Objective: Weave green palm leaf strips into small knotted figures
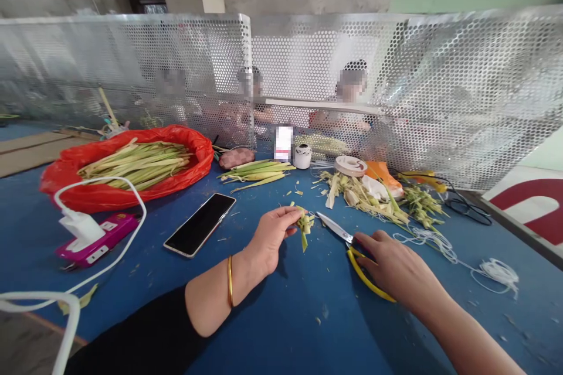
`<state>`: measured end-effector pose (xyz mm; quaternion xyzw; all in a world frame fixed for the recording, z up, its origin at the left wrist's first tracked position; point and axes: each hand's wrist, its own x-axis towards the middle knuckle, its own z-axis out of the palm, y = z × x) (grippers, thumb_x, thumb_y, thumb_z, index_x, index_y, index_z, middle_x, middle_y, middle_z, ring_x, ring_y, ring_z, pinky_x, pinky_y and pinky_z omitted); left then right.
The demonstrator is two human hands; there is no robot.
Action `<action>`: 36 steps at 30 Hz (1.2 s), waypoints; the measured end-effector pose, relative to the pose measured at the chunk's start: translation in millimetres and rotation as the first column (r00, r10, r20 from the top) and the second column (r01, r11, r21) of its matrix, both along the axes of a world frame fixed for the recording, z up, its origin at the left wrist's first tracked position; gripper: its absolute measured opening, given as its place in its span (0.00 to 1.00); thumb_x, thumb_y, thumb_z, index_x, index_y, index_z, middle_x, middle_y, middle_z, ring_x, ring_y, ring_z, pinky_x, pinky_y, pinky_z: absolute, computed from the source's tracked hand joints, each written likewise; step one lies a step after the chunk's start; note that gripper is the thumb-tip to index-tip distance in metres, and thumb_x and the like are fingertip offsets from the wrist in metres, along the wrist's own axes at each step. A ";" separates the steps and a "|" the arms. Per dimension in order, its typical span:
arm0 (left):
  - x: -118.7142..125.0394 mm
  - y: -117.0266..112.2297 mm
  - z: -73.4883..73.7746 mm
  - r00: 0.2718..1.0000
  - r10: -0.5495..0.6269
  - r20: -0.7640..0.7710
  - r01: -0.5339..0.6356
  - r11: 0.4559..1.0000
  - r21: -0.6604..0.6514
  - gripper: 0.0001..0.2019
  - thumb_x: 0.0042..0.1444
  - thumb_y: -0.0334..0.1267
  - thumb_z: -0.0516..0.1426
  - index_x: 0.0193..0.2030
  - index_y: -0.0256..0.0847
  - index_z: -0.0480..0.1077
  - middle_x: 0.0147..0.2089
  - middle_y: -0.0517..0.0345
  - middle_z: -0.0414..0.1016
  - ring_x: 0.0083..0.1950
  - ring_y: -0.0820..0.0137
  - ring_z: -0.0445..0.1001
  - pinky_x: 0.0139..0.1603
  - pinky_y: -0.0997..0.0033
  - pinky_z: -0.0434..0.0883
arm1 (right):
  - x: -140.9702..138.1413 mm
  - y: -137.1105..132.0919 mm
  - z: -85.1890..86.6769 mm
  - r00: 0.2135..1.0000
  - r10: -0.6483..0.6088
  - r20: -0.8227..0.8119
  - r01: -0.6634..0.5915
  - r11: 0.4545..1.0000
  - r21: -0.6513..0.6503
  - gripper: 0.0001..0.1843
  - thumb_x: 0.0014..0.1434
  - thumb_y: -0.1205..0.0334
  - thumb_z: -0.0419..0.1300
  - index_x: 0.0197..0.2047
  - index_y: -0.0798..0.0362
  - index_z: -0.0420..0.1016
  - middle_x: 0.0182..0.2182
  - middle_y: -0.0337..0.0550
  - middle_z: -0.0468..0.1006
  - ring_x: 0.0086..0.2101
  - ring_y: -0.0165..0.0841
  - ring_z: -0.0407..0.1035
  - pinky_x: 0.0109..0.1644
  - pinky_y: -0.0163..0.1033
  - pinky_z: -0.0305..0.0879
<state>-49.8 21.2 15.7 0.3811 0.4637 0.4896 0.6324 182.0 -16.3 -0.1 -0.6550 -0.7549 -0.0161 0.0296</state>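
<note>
Between the thumb and fingers of my left hand is a small folded piece of pale green leaf strips, with a short tail hanging down. My right hand is closed on a pair of scissors with yellow handles. The blades look closed and point toward the leaf piece, a short gap away from it. Some fingers of this hand are hidden behind the handle. Small leaf trimmings lie just beyond my left hand.
A red plastic bag of long leaf strips, a phone and a purple power strip lie left. Leaf scraps, a tape roll and white string lie right. A perforated metal screen stands behind; people sit beyond it.
</note>
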 end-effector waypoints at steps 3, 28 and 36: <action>7.7 -5.6 -4.2 0.995 0.091 0.046 -0.091 0.996 -0.019 0.10 0.46 0.41 0.65 0.34 0.38 0.77 0.37 0.54 0.77 0.39 0.71 0.72 0.42 0.71 0.66 | -10.9 -3.9 4.3 0.934 0.037 -0.355 -0.024 0.999 0.043 0.17 0.58 0.57 0.57 0.49 0.52 0.77 0.44 0.52 0.77 0.41 0.45 0.74 0.42 0.45 0.67; 25.1 -34.8 -15.9 0.868 -0.263 -0.421 0.352 0.924 0.150 0.09 0.49 0.42 0.60 0.28 0.40 0.80 0.28 0.53 0.79 0.31 0.65 0.74 0.35 0.69 0.69 | -47.3 -16.5 9.2 0.450 -0.035 -0.892 0.068 0.998 -0.005 0.10 0.53 0.56 0.60 0.31 0.54 0.75 0.22 0.37 0.72 0.24 0.30 0.62 0.28 0.34 0.57; 35.8 -47.2 -18.6 0.916 -0.231 -0.328 0.270 0.960 0.079 0.07 0.48 0.34 0.59 0.23 0.37 0.77 0.24 0.54 0.77 0.27 0.70 0.70 0.32 0.71 0.65 | -55.3 -18.9 7.6 0.565 0.008 -0.825 0.108 0.991 0.083 0.06 0.54 0.62 0.57 0.29 0.52 0.73 0.28 0.41 0.77 0.29 0.33 0.68 0.33 0.37 0.61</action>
